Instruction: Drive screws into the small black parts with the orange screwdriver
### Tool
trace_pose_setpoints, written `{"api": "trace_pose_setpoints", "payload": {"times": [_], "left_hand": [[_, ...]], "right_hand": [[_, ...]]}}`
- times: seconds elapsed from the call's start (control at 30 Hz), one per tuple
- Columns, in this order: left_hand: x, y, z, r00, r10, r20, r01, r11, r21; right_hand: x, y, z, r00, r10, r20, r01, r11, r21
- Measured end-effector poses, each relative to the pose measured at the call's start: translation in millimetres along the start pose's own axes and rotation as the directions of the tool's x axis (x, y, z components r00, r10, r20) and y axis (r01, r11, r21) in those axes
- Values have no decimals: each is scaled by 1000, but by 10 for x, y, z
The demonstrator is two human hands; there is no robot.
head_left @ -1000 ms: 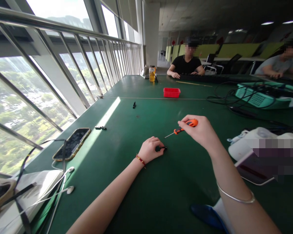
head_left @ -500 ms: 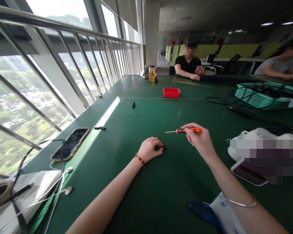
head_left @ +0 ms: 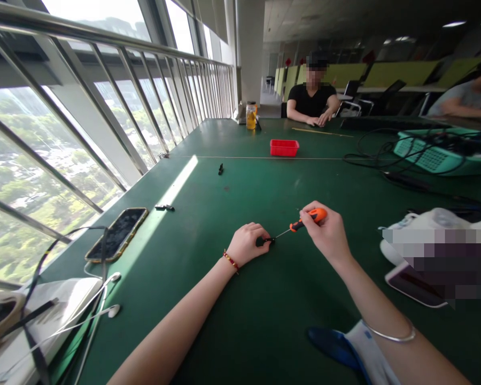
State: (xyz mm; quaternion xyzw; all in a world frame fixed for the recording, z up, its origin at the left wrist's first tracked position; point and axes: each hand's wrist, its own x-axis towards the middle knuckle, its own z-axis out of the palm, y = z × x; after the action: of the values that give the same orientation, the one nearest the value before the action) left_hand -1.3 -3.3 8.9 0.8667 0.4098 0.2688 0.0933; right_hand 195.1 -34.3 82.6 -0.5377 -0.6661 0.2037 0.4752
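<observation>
My left hand (head_left: 249, 245) rests on the green table (head_left: 208, 315) and pinches a small black part (head_left: 269, 240) between thumb and fingers. Most of that part is hidden by the fingers, so its kind does not show. In my right hand (head_left: 324, 230) is a screwdriver (head_left: 308, 219) with an orange and black handle. Its thin metal shaft slants down to the left, and the tip meets or nearly meets the black part. Two more small black pieces lie farther off, one (head_left: 220, 169) toward the back and another (head_left: 164, 207) to the left.
A red tray (head_left: 284, 148) and a jar of yellow liquid (head_left: 250, 116) stand toward the back. At left are a phone (head_left: 117, 235) and white earphones (head_left: 113, 310). Cables spill from a teal basket (head_left: 425, 155) at right. A person in black (head_left: 313, 101) sits across the table.
My right hand has tilted the screwdriver, bringing its tip down and right beside the black part. My left hand keeps its pinch. The person opposite has lowered a hand to the table.
</observation>
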Motion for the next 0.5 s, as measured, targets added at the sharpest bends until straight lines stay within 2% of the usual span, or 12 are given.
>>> {"api": "trace_pose_setpoints", "payload": {"times": [0.27, 0.5], "left_hand": [[-1, -8, -2, 1000, 22, -7, -21, 1000, 7], [0, -16, 16, 1000, 28, -13, -28, 1000, 6]], "right_hand": [[-21, 12, 14, 999, 17, 32, -17, 1000, 13], [56, -72, -34, 998, 49, 26, -48, 997, -54]]}}
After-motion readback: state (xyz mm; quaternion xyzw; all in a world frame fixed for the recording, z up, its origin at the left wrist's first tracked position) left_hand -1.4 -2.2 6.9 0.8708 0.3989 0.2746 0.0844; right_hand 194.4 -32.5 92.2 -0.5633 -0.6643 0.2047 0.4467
